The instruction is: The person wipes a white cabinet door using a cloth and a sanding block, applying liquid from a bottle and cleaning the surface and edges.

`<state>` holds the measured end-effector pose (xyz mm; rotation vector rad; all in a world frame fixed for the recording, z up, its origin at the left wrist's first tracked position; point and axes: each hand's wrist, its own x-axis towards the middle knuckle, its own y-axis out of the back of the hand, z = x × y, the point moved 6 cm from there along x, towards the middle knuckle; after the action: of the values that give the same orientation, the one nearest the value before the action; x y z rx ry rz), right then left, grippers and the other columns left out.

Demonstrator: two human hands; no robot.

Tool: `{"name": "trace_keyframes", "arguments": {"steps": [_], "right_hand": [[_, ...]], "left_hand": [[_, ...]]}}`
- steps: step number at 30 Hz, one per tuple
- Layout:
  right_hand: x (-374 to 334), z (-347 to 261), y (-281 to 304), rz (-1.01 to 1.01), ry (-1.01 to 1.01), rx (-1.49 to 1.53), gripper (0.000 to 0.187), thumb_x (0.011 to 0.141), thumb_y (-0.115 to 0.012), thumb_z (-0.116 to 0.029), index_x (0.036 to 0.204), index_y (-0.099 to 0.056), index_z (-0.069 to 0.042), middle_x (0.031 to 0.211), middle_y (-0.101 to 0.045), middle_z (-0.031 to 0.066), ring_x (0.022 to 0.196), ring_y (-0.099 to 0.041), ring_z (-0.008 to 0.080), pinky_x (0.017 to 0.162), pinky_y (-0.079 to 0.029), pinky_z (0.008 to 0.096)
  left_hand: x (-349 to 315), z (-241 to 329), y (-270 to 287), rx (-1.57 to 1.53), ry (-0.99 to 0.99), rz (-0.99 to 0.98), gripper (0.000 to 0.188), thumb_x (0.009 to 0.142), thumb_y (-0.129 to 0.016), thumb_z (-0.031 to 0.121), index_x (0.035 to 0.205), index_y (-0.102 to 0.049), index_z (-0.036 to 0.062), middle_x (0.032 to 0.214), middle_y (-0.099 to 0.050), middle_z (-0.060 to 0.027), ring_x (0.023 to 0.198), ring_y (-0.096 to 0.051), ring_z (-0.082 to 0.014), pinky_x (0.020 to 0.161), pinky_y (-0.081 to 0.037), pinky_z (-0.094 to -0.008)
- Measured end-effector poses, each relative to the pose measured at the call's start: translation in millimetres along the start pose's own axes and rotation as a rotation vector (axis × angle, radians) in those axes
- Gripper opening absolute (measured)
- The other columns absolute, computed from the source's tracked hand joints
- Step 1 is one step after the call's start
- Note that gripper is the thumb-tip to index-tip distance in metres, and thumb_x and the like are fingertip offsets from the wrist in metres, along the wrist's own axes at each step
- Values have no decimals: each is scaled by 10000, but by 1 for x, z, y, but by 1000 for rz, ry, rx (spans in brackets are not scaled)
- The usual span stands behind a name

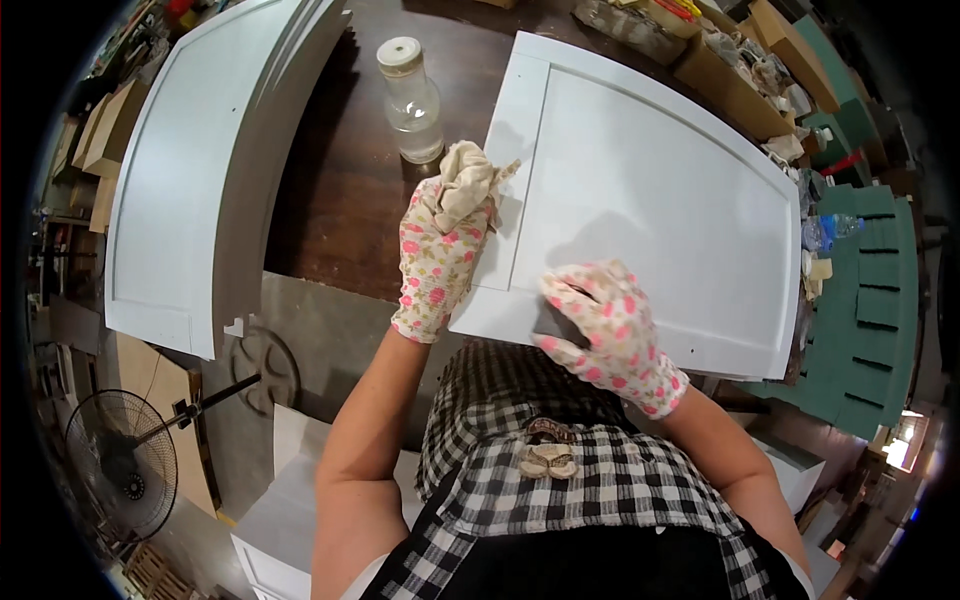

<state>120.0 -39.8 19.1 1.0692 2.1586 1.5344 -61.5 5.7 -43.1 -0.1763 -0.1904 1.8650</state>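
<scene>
A white framed cabinet door panel (680, 170) lies flat on the dark brown table (335, 190) in front of me. My left hand (440, 250), in a floral glove, is closed around a crumpled cream cloth (466, 185) at the panel's left edge. Over the panel's near edge, my right hand (605, 325), gloved the same way and slightly blurred, grips a dark grey flat pad (560, 325). Its underside is hidden, so I cannot tell whether the pad touches the panel. Just beyond the cloth stands a capped clear bottle (412, 110) holding some clear liquid.
A stack of white panels (190, 170) stands at the left. Below it is a black fan (122, 462). Cardboard boxes (735, 85) with loose items line the far right, near a blue-wrapped plastic bottle (832, 230) and green slatted boards (865, 310). More white panels lie below left.
</scene>
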Motion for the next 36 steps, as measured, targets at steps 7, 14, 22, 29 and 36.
{"name": "trace_keyframes", "arguments": {"steps": [7,14,22,29,36], "right_hand": [[0,-1,7,9,-32,-12,510,740,-739,-353,1156,-631,-78,1145,-589,95,1066,-543,294,916,-433,425],[-150,92,85,156,-520,-247,484,734,-752,-316,1142,-648,-77,1101,-589,124,1045,-566,300,912,-460,416],[-48,18,27,33,-328,-65,405,828,-617,-353,1066,-626,-25,1146,-559,183,1130,-511,308,980,-409,473],[-131,82,73,250,-529,-259,468,786,-648,-328,1163,-613,-54,1125,-590,161,1057,-556,346,939,-447,461],[-265,170,142,377,-931,-582,429,809,-686,-316,1090,-642,5,1072,-578,163,1021,-549,326,906,-466,434]], "left_hand": [[7,-11,-1,24,42,-2,209,883,-681,115,1036,-577,17,863,-628,-15,758,-585,-74,664,-497,-234],[6,5,-1,259,61,64,229,916,-642,184,1067,-590,20,886,-619,-34,761,-580,-90,666,-484,-224],[9,-1,-5,410,-167,-41,416,897,-598,-13,1309,-540,-16,1349,-532,-71,1034,-554,-109,837,-473,-235],[10,-6,8,356,-231,-15,323,927,-533,13,1245,-580,-10,1318,-527,-98,890,-564,-117,731,-465,-234],[21,-6,-3,546,-169,-106,285,918,-507,-21,1194,-575,-45,1099,-507,-8,717,-476,-62,611,-407,-212]]}}
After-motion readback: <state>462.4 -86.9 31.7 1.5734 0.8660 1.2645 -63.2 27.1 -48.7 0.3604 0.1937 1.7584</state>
